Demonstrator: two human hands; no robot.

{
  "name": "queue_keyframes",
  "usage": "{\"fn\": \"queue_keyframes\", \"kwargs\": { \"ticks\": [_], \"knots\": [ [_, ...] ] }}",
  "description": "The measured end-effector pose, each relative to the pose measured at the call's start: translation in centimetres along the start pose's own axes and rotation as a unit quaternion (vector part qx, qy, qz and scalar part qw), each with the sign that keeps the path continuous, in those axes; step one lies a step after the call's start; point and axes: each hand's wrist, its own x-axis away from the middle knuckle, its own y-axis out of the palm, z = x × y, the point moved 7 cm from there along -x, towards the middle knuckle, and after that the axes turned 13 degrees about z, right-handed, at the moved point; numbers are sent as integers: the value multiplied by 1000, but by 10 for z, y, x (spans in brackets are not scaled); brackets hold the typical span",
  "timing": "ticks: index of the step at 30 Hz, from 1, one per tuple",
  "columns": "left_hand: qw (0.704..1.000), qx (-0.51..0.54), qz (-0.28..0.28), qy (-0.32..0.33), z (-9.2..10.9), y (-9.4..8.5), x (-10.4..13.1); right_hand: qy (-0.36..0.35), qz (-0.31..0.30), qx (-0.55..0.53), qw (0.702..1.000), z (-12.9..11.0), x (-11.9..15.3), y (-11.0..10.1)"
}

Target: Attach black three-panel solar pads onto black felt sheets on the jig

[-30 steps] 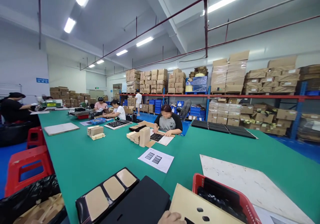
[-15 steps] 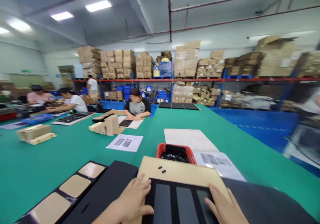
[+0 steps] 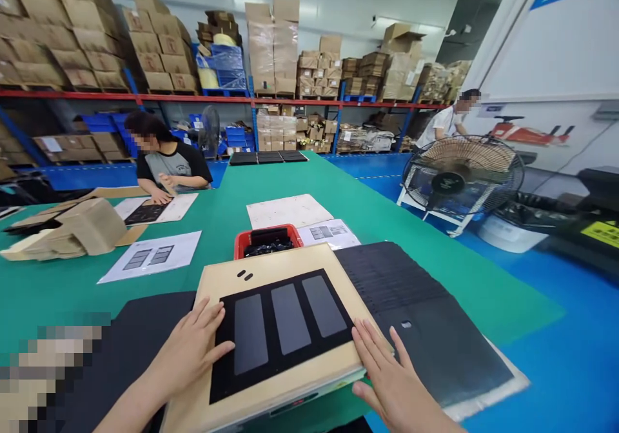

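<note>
A black sheet with three grey rectangular panels (image 3: 291, 320) lies flat on a tan board (image 3: 271, 397) in front of me. My left hand (image 3: 193, 342) rests on the sheet's left edge, fingers spread. Fingers stretched out, my right hand (image 3: 382, 362) lies along the board's right side and touches the sheet's right corner. Neither hand grips anything. Two small black oval pieces (image 3: 244, 275) sit on the board above the sheet. Just behind the board stands a red basket (image 3: 238, 246) holding small black pieces.
To the right is a stack of dark sheets (image 3: 425, 317); another black sheet (image 3: 130, 336) lies left. Printed papers (image 3: 149, 255) and a white board (image 3: 287, 210) are on the green table (image 3: 387, 252). A person (image 3: 169, 155) works across it. A large fan (image 3: 454, 178) stands right.
My view has swung right and tilted down, bringing the fan and a person beyond it into sight. Both hands still rest by the sheet, which now shows whole.
</note>
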Motion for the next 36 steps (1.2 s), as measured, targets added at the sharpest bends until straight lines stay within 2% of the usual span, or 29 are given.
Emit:
{"fn": "queue_keyframes", "kwargs": {
  "ticks": [3, 6, 10, 14, 21, 25, 29, 36],
  "knots": [
    [998, -11, -55, -9, 3, -1, 4, 3, 4, -26, 1000, 2, -16, -25],
    [995, -8, -96, -14, 6, -1, 8, 14, 59, -21, 998, 10, -56, -42],
    [992, -5, -123, -5, 12, -3, 11, -4, 35, -48, 998, 9, -112, -21],
    [992, 9, -124, -26, 12, -5, 12, 1, 39, -37, 999, 5, -141, -5],
    [999, -13, -11, -27, 12, -7, 3, 7, 54, -28, 998, 8, -148, -11],
    [999, 14, 30, -18, 11, -4, 2, 5, 52, -21, 998, 7, -149, -11],
    [997, 32, 53, -35, 11, -1, 7, 5, 51, -9, 999, 5, -149, -9],
    [997, 49, 40, -39, 6, -1, 15, -1, 41, 7, 999, 7, -150, -5]
  ]
}}
